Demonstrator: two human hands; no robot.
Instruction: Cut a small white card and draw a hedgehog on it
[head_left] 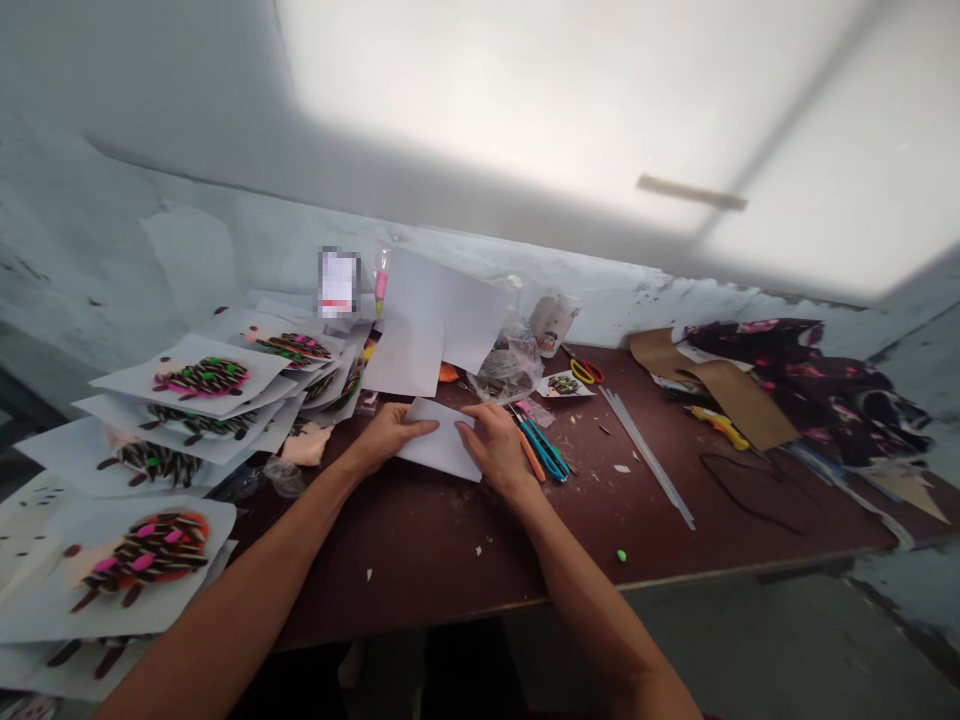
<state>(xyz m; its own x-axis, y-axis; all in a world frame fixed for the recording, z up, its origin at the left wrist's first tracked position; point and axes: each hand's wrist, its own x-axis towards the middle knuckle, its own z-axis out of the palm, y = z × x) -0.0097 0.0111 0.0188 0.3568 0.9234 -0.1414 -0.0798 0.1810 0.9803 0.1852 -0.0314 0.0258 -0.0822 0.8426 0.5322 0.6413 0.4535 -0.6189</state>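
A white sheet of paper (pixel 439 445) is held low over the dark red table, between both hands. My left hand (pixel 388 435) grips its left edge, thumb on top and fingers beneath. My right hand (pixel 496 445) holds the right edge in the same way. Behind the sheet, larger white papers (pixel 442 315) lean upright against the wall. Just right of my right hand lie teal-handled scissors (pixel 549 455) and an orange-handled tool (pixel 532 458). Left of my left hand is a piece of peach material (pixel 306 443).
Stacked white sheets with decorated hedgehog shapes (pixel 206 378) fill the left side. Further right are red and yellow scissors (pixel 585 368), clear glue sticks (pixel 649 460), a yellow glue gun (pixel 718 427), a black cord, brown card (pixel 739 405) and dark floral cloth (pixel 817 400).
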